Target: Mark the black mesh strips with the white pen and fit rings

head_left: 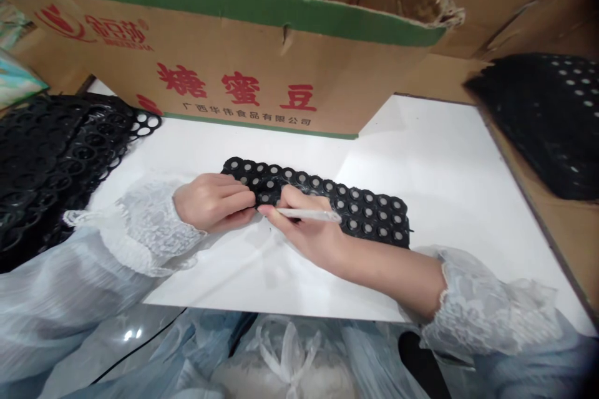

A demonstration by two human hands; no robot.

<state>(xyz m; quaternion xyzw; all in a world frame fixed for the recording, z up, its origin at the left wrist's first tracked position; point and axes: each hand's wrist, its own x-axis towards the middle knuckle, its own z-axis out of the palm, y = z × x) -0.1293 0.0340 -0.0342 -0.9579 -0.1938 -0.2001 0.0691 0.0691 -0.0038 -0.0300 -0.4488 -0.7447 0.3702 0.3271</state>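
Observation:
A black rubbery strip with rows of round cells, each with a pale grey dot, lies slightly slanted on the white tabletop. My left hand is closed over the strip's left end, fingers curled against its near edge. In my right hand is a slim white pen-like tool, gripped as one grips a pen. Its working tip is hidden by my fingers, close to my left fingertips at the strip's lower left edge. The right hand covers part of the strip's middle.
A large open cardboard box with a green rim stands just behind the strip. To the left are piled black sheets with round holes. Another stack of black sheets sits at the right. The white table's near edge runs in front of my lap.

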